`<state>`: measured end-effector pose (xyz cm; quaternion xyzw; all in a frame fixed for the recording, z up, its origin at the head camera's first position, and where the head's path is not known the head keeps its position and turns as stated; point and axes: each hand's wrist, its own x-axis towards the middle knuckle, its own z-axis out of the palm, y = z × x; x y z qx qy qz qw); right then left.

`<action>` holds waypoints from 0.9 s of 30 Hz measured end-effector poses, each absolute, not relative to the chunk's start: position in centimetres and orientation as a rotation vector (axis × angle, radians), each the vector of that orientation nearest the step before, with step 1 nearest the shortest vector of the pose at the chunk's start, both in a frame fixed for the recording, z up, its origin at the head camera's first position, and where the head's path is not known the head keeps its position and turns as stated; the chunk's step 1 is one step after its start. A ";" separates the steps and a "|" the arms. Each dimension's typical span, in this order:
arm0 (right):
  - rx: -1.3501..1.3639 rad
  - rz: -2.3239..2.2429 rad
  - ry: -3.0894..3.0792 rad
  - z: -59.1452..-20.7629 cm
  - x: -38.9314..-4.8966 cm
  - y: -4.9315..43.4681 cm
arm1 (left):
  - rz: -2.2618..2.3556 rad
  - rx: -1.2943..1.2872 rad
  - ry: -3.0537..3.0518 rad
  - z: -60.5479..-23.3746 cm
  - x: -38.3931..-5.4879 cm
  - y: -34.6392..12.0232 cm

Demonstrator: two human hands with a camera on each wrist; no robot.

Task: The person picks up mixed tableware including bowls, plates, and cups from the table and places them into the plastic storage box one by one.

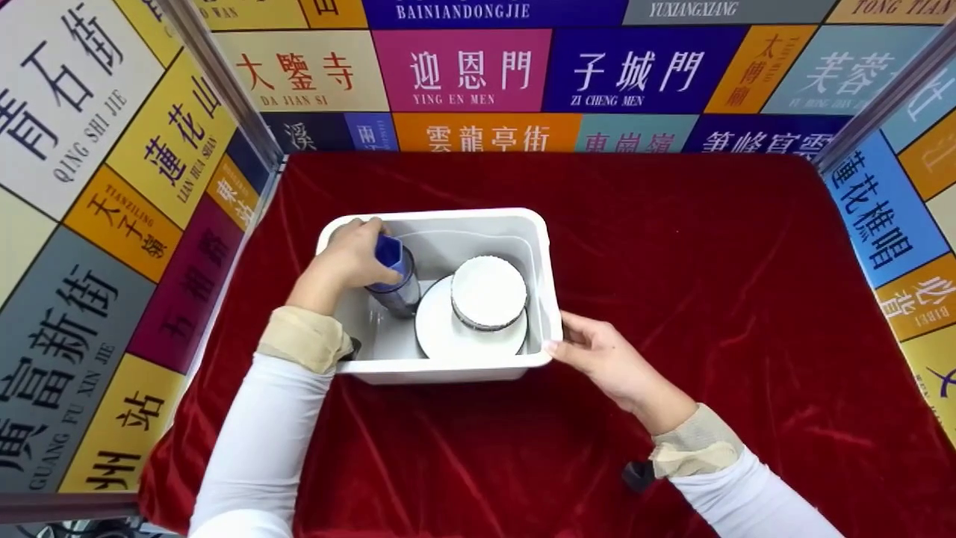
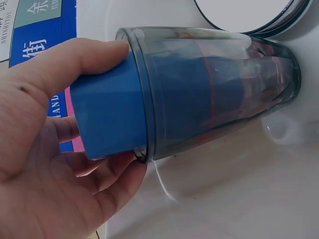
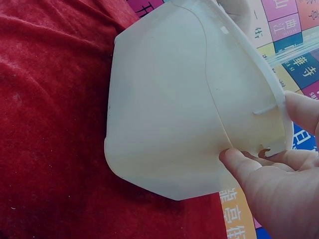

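Note:
A white plastic bin [image 1: 448, 216] stands on the cloth, tilted in the right wrist view's framing. Inside its left part is a clear ridged tumbler [image 2: 184, 99] with a blue angular cup [image 2: 107, 112] nested in its mouth. My left hand [image 1: 351, 254] grips them at the tumbler's rim, thumb on one side and fingers on the other. At the bin's near right corner, my right hand [image 1: 612, 362] pinches the rim, its fingertips against the outer wall [image 3: 159, 109]. A white plate [image 1: 441, 329] lies in the bin under a round white bowl-like piece [image 1: 489, 290].
Dark red velvet cloth [image 1: 709, 299] covers the table. Panels printed with large characters [image 1: 463, 71] stand along the back and both sides. A small dark object [image 1: 637, 475] shows by the right wrist band.

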<state>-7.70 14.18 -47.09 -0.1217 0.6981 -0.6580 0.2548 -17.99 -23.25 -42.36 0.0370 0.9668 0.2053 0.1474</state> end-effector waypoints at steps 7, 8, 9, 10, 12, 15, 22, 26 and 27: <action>-0.332 -1.804 1.888 -47.2 -7.6 14.3 | 0.572 0.119 2.790 -42.6 -17.9 -23.0; -0.331 -1.805 1.887 -47.2 -7.6 14.3 | 0.567 0.127 2.794 -42.6 -17.9 -23.0; -0.330 -1.805 1.886 -47.2 -7.6 14.2 | 0.564 0.129 2.795 -42.6 -17.9 -23.0; -0.329 -1.806 1.886 -47.1 -7.6 14.2 | 0.560 0.134 2.798 -42.6 -17.9 -23.0; -0.329 -1.805 1.887 -47.1 -7.6 14.2 | 0.554 0.136 2.801 -42.7 -17.9 -23.1; -0.327 -1.804 1.887 -47.1 -7.6 14.2 | 0.551 0.141 2.801 -42.7 -17.8 -23.1; -0.325 -1.800 1.895 -47.3 -7.7 14.2 | 0.596 0.108 2.786 -42.6 -17.7 -23.1; -0.326 -1.795 1.901 -47.4 -7.8 14.2 | 0.607 0.109 2.798 -42.5 -17.6 -23.1; -0.326 -1.794 1.902 -47.4 -7.9 14.2 | 0.610 0.110 2.799 -42.5 -17.6 -23.0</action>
